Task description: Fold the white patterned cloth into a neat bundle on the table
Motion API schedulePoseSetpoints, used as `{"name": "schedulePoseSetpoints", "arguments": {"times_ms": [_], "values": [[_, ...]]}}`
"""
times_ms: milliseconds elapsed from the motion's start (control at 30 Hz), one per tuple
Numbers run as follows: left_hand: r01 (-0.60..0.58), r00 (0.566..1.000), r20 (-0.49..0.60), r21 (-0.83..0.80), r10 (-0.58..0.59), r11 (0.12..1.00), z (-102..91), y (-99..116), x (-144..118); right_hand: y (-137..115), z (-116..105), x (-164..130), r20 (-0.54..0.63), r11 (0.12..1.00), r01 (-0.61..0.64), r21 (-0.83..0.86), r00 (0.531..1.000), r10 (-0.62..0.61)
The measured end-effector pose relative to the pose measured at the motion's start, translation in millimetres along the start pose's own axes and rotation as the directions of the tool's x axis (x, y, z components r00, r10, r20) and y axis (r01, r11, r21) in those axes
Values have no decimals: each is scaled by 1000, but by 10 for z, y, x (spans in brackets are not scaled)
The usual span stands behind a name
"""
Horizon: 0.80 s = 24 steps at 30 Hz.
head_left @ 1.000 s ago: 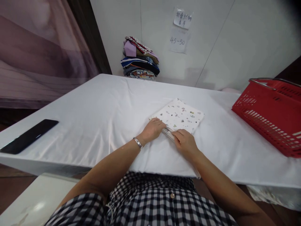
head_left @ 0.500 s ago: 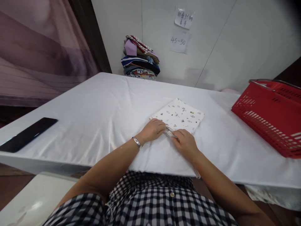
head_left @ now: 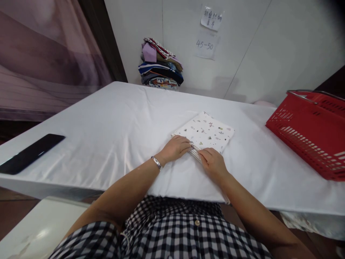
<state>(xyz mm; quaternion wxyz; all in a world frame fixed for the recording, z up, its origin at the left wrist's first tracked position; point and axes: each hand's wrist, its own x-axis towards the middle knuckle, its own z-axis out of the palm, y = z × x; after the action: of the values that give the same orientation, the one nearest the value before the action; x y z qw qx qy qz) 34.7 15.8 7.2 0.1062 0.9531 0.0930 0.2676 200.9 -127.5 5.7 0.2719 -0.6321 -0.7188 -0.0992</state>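
Folded printed cloth: lies flat on the white tabletop, near its front edge. Left hand and right hand: fingers curled together, pinching the cloth's striped near edge. Handling advice: keep layers aligned, press the fold evenly, smooth outward. Also present: red basket, clothes pile, black phone.

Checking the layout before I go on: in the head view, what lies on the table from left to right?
Black phone → left hand → folded patterned cloth, with the right hand at its near edge → red basket.
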Motion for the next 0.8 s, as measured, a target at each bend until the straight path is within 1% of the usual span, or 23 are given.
{"name": "schedulePoseSetpoints", "arguments": {"times_ms": [267,467,567,700,800], "values": [[-2,1000,-2,42,2,999,33,-6,0,10,11,-8,7,998,43,-50,999,-42],[34,998,-52,50,-31,998,54,13,-8,10,10,-30,-4,996,58,-63,998,-58],[26,998,-64,52,-23,998,43,28,2,2,14,-34,-3,996,45,-78,999,-45],[-23,999,-45,60,26,998,21,32,20,-9,21,-32,-17,994,13,-106,1000,-15],[-21,1000,-11,72,22,997,14,26,30,-11,25,-31,-5,994,0,-112,1000,-1]]}}
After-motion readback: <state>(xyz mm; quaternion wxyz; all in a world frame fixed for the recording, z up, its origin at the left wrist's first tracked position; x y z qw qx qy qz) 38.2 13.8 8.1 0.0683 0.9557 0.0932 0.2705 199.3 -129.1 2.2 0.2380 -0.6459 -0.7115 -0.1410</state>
